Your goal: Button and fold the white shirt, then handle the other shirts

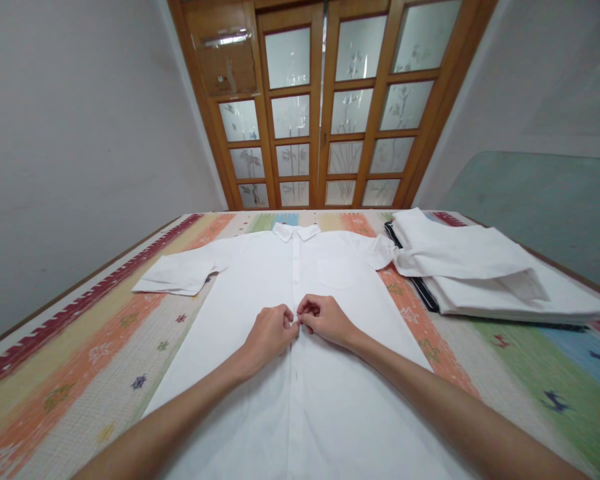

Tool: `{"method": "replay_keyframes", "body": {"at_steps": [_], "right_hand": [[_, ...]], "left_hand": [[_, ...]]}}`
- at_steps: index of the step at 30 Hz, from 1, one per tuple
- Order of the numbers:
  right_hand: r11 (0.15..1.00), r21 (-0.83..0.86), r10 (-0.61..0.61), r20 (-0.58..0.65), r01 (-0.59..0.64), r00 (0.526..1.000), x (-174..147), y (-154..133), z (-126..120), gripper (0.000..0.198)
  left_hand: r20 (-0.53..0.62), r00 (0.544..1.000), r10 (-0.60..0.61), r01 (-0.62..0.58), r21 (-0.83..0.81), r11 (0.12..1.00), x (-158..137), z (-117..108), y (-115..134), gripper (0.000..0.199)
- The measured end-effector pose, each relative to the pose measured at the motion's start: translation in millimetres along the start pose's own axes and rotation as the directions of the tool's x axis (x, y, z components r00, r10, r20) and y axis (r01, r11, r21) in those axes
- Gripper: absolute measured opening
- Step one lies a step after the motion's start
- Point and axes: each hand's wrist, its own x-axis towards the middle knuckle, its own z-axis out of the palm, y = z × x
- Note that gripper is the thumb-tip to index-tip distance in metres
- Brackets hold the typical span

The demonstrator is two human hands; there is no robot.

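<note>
A white button-up shirt (pixel 260 280) lies face up and spread out, its collar (pixel 296 232) at the far end. Down its middle runs the button placket (pixel 295 267). My left hand (pixel 273 328) pinches the placket edge from the left, thumb against fingers. From the right, my right hand (pixel 325 319) pinches the same spot, the fingertips of both hands nearly touching. Any button between them is hidden by the fingers. The left-side sleeve (pixel 173 272) is laid out flat, while the right-side sleeve reaches onto a stack of white cloth.
The stack of folded white cloth (pixel 510 300) rests on a dark flat item (pixel 423 293) at the right. Under everything is a colourful striped tablecloth (pixel 170 353). Beyond the table's far edge stand wooden glass-paned doors (pixel 325 127), with walls on both sides.
</note>
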Motion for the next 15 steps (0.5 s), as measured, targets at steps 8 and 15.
{"method": "replay_keyframes", "body": {"at_steps": [8,15], "right_hand": [[0.999,-0.033,-0.002,-0.012,0.001,1.0,-1.0,-0.3,-0.3,0.013],[0.999,-0.041,0.009,-0.015,-0.009,1.0,-0.9,-0.8,-0.4,0.014]], "left_hand": [[0.106,0.994,-0.035,0.054,-0.186,0.981,4.2,1.6,-10.1,0.014],[0.305,0.926,-0.221,0.354,-0.502,0.789,15.0,6.2,-13.6,0.008]]}}
